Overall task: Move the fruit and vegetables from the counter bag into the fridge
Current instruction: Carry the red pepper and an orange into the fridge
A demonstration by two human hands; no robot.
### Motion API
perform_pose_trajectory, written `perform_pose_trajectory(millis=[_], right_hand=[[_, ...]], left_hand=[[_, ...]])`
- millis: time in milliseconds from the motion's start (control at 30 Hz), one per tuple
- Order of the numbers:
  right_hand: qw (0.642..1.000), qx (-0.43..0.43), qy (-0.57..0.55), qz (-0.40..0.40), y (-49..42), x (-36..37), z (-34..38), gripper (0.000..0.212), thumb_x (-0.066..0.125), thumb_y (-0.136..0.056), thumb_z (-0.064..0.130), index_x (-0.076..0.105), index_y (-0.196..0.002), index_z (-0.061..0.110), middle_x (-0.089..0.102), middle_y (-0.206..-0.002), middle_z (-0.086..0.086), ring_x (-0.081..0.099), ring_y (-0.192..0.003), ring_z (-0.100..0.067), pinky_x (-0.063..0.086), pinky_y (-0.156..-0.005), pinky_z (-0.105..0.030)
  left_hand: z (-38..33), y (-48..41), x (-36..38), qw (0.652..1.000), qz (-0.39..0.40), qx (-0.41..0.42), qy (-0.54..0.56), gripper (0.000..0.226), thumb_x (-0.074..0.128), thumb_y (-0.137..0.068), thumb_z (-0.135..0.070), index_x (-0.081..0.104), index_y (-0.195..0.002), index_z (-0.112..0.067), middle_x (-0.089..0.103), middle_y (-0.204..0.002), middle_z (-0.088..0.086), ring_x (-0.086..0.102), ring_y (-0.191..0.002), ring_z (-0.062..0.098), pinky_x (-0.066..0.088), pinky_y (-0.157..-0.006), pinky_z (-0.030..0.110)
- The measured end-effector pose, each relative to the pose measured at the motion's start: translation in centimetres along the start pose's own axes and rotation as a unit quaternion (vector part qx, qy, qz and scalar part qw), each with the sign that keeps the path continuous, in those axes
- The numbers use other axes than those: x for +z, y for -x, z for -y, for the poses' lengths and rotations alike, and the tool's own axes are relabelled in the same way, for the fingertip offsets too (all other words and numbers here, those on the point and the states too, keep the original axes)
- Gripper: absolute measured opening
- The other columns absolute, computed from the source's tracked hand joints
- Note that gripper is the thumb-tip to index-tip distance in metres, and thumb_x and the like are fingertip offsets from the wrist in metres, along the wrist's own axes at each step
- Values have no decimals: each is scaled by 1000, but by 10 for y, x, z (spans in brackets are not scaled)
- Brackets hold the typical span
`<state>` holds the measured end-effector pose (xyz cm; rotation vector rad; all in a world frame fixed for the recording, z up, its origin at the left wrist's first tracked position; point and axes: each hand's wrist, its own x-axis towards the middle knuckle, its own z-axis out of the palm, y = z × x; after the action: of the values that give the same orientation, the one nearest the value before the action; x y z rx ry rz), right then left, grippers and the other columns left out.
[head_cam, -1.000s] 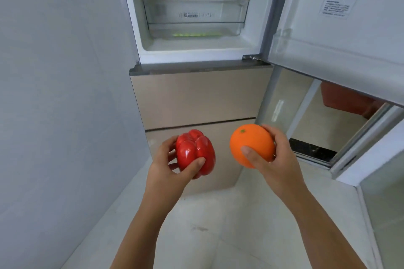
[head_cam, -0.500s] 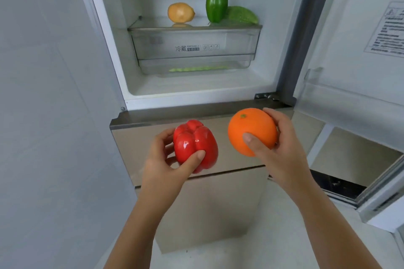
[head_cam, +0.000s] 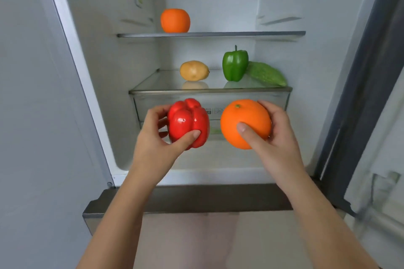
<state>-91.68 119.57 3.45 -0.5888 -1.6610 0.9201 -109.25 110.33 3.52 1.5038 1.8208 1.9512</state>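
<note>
Red pepper [head_cam: 188,123], held orange [head_cam: 244,116] lifted nearer shelf [head_cam: 209,90] (potato [head_cam: 194,70], perhaps gourd [head_cam: 267,74])

red pepper [head_cam: 188,122]: glossy plain red | front orange [head_cam: 244,123]: bright orange, small green stem spot | back orange [head_cam: 175,20]: same plain orange | potato [head_cam: 194,70]: dull even tan-yellow | green pepper [head_cam: 235,64]: solid deep green | gourd [head_cam: 266,74]: paler green, bumpy ridged pattern | fridge lining [head_cam: 209,6]: white | lower fridge front [head_cam: 196,236]: pale beige | wall [head_cam: 32,116]: plain light grey
</note>
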Motion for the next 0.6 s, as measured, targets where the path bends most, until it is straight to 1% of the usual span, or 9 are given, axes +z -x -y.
perform_pose_trajectory(millis=[67,133,200,233,267,300,400,500,600], right_hand=[[1000,-17,-10,11,-22,6,-2,51,67,-61,45,42,-106,47,46,-109,28,49,-91,18,43,-69,-5],[999,-35,-13,15,-44,12,-1,57,69,-58,51,42,-108,47,47,-112,26,50,-93,14,44,-68,-5],[998,-57,-24,2,-66,17,3,63,65,-54,58,43,-111,45,48,-114,23,53,-95,9,45,-68,-8],[997,-67,-39,-7,-78,19,5,61,64,-53,58,44,-109,45,50,-114,21,54,-96,8,46,-69,-10],[996,-75,-50,-12,-89,22,7,59,64,-53,58,45,-108,45,51,-115,19,55,-96,6,46,-70,-12],[995,-84,-55,-13,-101,24,9,58,65,-53,57,46,-107,44,52,-117,16,55,-98,3,47,-72,-15],[991,-120,-55,-11,-135,34,15,55,67,-55,54,48,-106,42,54,-120,7,56,-103,-6,47,-79,-24],[987,-153,-47,-9,-166,43,26,54,67,-57,54,48,-106,43,53,-121,7,55,-105,-9,50,-80,-30],[982,-183,-29,-26,-193,46,33,51,67,-59,54,46,-105,46,52,-120,9,55,-106,-10,51,-81,-34]], left_hand=[[6,-27,2,999,-5,20,-24,58,83,-57,-34,45,-100,-43,53,-108,-20,55,-103,9,46,-79,21],[12,-55,2,998,-11,36,-50,58,83,-63,-24,45,-106,-37,52,-110,-15,53,-104,10,44,-79,17],[15,-82,1,996,-22,53,-74,59,81,-66,-22,45,-111,-32,51,-113,-11,52,-101,8,41,-75,9],[16,-95,0,994,-26,62,-85,59,80,-66,-22,45,-112,-32,50,-113,-10,52,-99,6,39,-73,6],[17,-107,-1,992,-28,74,-102,60,81,-65,-22,46,-114,-30,49,-112,-9,51,-96,6,39,-73,6],[18,-117,-1,987,-26,91,-128,62,81,-64,-23,48,-116,-27,47,-111,-8,50,-97,8,40,-77,11],[23,-147,2,968,-4,152,-198,70,82,-63,-26,49,-124,-16,45,-111,-6,49,-106,19,42,-89,30],[29,-170,2,965,7,160,-207,72,81,-65,-26,48,-128,-16,44,-115,-7,46,-113,21,41,-96,37],[40,-189,-5,958,24,161,-238,75,79,-66,-34,46,-131,-18,48,-125,1,44,-116,23,40,-98,41]])
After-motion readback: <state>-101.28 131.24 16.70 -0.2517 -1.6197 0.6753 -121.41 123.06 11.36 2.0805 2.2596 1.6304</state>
